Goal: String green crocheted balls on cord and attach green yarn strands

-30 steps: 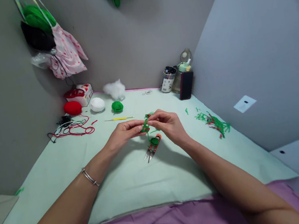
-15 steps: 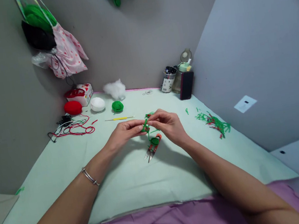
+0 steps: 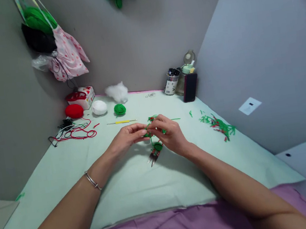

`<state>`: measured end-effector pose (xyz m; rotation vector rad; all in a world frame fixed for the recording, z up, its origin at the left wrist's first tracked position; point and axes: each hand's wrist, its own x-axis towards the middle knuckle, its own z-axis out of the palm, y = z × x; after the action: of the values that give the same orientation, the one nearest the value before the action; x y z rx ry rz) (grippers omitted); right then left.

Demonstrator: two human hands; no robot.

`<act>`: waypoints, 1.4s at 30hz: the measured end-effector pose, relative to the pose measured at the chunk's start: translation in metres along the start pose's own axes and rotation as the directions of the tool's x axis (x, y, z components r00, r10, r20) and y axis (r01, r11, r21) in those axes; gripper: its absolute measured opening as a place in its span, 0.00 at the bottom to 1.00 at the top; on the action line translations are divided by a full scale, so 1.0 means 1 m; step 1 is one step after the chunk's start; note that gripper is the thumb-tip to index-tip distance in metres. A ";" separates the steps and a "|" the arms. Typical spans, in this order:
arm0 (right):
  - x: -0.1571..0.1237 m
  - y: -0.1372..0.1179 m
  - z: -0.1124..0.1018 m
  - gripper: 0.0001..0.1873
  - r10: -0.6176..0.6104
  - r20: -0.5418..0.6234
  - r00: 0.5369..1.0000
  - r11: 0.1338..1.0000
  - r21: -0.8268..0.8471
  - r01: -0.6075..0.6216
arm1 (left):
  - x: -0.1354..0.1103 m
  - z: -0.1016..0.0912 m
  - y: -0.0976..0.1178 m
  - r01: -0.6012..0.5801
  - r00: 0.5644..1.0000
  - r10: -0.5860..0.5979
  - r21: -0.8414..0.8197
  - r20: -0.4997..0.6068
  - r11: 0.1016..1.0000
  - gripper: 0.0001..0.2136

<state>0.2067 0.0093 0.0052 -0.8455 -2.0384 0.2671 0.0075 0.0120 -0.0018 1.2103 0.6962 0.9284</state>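
My left hand (image 3: 129, 136) pinches a small piece of green yarn work (image 3: 146, 134), mostly hidden by the fingers. Against it, the fingers of my right hand (image 3: 169, 133) are closed on the green yarn at the left fingertips. Just below both hands lie orange-handled thread snips (image 3: 153, 157), blades toward me, with a small green crocheted piece (image 3: 158, 146) resting on them. Behind my right hand, a bit of green and red yarn work (image 3: 151, 118) shows on the table.
Behind are a yellow crochet hook (image 3: 122, 122), green yarn ball (image 3: 119, 109), white ball (image 3: 99, 107), red ball (image 3: 74, 111), white stuffing (image 3: 118, 93) and tangled yarn (image 3: 78, 131). At right are yarn scraps (image 3: 218, 125), a phone (image 3: 190, 87) and a pen cup (image 3: 171, 83).
My right hand has shifted slightly left and down, its fingers now meeting my left fingertips and covering the snips' handles. A green yarn end now shows to the right of it.
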 end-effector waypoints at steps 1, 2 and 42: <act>0.000 0.000 0.000 0.07 -0.020 0.004 1.000 1.000 -0.013 0.020 | 0.000 0.000 0.000 -0.002 1.000 0.002 0.006 0.001 1.000 0.13; 0.000 0.000 0.000 0.07 -0.038 0.008 0.999 0.999 -0.019 0.038 | 0.000 -0.001 0.000 -0.004 1.000 0.004 0.011 0.002 1.000 0.13; 0.013 0.013 -0.015 0.05 0.453 0.206 0.867 0.715 0.497 -0.492 | -0.001 0.002 0.011 0.033 0.995 -0.066 -0.376 -0.074 0.926 0.08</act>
<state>0.2195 0.0255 0.0165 -0.9853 -1.6300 1.1210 0.0060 0.0111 0.0093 0.8148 0.5808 1.0214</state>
